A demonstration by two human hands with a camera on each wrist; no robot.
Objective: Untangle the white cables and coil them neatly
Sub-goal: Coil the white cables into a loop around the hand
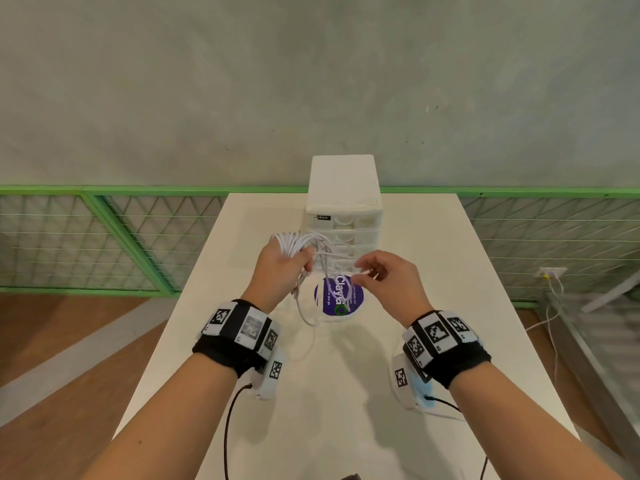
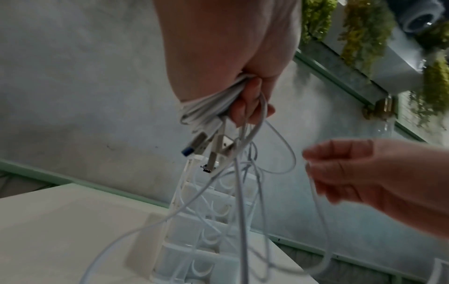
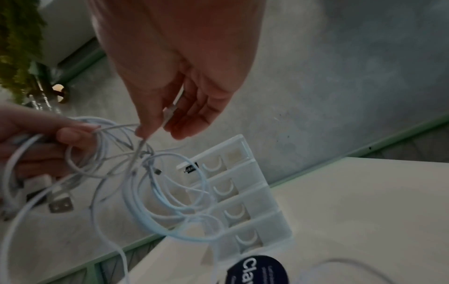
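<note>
Progress: early to middle stage, by judgement. The left hand is closed round a gathered bundle of the cables, held in the air above the table in front of the drawer unit. The right hand pinches one strand between thumb and fingertips; its other fingers are loosely extended. Below the bundle the strands hang in crossed, interlocking loops, so separation is not complete and no finished coil is visible.

Orientation: the bundle's long axis runs through the left fist, with the USB plugs pointing down toward the table. The pinched strand runs roughly level from the tangle to the right hand. A purple round label lies on the table beneath the hands
</note>
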